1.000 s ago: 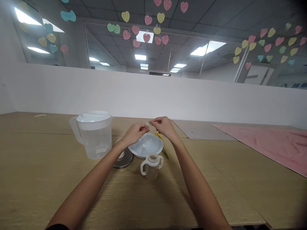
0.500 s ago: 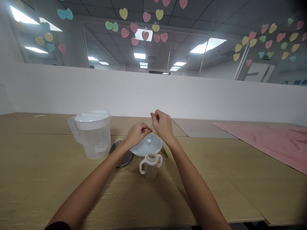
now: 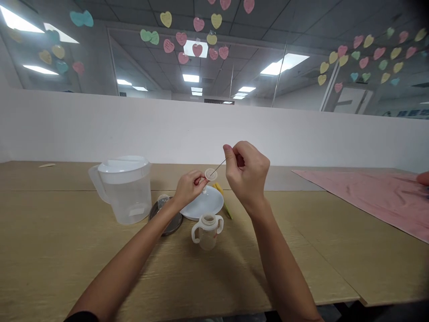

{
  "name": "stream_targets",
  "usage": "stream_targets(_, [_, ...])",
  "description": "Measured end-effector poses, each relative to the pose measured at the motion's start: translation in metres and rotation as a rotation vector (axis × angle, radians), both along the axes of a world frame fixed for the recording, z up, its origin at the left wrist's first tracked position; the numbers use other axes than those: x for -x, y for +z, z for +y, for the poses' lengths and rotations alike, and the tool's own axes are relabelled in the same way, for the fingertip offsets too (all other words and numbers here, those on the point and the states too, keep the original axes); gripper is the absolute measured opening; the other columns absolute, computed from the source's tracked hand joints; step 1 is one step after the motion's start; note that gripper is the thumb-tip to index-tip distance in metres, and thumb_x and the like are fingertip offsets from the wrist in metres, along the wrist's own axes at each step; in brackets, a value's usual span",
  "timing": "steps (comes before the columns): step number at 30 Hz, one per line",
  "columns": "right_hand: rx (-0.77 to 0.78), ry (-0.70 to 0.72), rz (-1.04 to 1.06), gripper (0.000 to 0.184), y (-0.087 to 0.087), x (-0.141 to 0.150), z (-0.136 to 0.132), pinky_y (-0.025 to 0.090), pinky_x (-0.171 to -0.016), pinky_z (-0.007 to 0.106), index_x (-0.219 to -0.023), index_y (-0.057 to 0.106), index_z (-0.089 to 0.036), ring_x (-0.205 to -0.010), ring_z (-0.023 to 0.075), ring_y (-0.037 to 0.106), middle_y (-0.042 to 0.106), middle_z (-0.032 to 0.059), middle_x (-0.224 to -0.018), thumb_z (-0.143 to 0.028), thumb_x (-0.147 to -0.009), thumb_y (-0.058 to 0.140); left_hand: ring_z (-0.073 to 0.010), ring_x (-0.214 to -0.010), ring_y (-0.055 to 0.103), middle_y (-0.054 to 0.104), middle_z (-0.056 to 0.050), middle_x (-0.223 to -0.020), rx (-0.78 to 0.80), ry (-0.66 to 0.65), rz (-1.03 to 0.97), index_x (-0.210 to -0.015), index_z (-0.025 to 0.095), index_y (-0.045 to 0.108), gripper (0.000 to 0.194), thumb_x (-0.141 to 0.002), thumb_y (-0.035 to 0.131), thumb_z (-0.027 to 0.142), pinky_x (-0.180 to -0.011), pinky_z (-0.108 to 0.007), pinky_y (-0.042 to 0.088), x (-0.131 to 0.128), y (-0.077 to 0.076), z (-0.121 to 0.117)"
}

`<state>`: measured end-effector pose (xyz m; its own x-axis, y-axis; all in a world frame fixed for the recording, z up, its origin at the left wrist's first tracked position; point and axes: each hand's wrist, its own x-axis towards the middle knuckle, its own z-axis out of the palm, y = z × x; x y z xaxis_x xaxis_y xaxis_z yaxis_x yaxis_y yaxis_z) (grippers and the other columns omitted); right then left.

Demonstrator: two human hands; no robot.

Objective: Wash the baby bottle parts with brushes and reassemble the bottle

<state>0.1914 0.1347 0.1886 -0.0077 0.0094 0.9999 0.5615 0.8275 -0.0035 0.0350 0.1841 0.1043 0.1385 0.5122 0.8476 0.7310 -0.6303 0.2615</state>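
My left hand point(image 3: 191, 184) pinches a small round translucent bottle part point(image 3: 211, 174) by its rim, with its open face turned towards me. A small white piece shows just below it, over the bowl. Higher and to the right, my right hand point(image 3: 246, 167) is closed on a thin dark rod point(image 3: 219, 166), whose lower end reaches into the round part. Beneath the hands stand a white shallow bowl point(image 3: 201, 206) and a clear baby bottle point(image 3: 208, 239) with two white handles and an open top.
A lidded clear pitcher point(image 3: 129, 197) stands at left. Beside it, a dark round tray point(image 3: 172, 227) bears a clear cap point(image 3: 163, 201). A yellow-green brush-like stick point(image 3: 228, 210) lies behind the bowl. A pink cloth point(image 3: 368, 192) covers the right side, where another person's fingers point(image 3: 422, 179) show.
My right hand has moved right and towards me, and the rod now slants into the round part. My left hand has turned that part to face me. A person's fingers have appeared at the right edge.
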Motion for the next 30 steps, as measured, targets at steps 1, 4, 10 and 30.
stream_targets(1, [-0.01, -0.004, 0.001, 0.033, 0.001, -0.001, -0.002, 0.022, -0.047, 0.023, -0.057, 0.029, -0.019, -0.049, 0.007, 0.024, 0.028, -0.005, -0.053, -0.021, -0.086, 0.045, -0.0082, -0.049, 0.032, 0.031, 0.005, -0.052, -0.019, 0.013, 0.009, -0.058, 0.016, 0.047, 0.025, -0.08, 0.051, 0.026, -0.05, -0.021, 0.024, 0.0, -0.001, 0.0])
stream_targets(4, [-0.02, -0.017, 0.016, 0.034, 0.003, -0.003, -0.006, 0.023, -0.047, 0.023, -0.057, 0.03, -0.019, -0.049, 0.0068, 0.024, 0.028, -0.0051, -0.053, -0.022, -0.086, 0.046, -0.0087, -0.049, 0.032, 0.032, 0.005, -0.052, -0.074, 0.061, 0.042, -0.058, 0.016, 0.046, 0.023, -0.08, 0.051, 0.023, -0.05, -0.022, 0.023, 0.001, -0.004, 0.002])
stream_targets(10, [0.051, -0.021, 0.046, 0.036, 0.005, -0.009, -0.005, 0.023, -0.046, 0.023, -0.055, 0.032, -0.019, -0.047, 0.0068, 0.025, 0.027, -0.0051, -0.051, -0.03, -0.086, 0.047, -0.0088, -0.05, 0.034, 0.035, 0.004, -0.053, -0.148, 0.098, 0.049, -0.059, 0.017, 0.047, 0.021, -0.079, 0.051, 0.021, -0.051, -0.022, 0.026, 0.002, -0.005, -0.002])
stream_targets(30, [0.458, -0.062, -0.077, 0.045, -0.002, -0.01, 0.028, 0.019, -0.046, 0.024, -0.048, 0.023, -0.018, -0.046, 0.0072, 0.017, 0.019, -0.0052, -0.046, -0.032, -0.084, 0.045, -0.0111, -0.056, 0.042, 0.043, 0.001, -0.06, 0.106, 0.126, 0.283, -0.059, 0.016, 0.05, 0.027, -0.084, 0.043, 0.023, -0.053, -0.024, 0.025, 0.011, -0.013, 0.006])
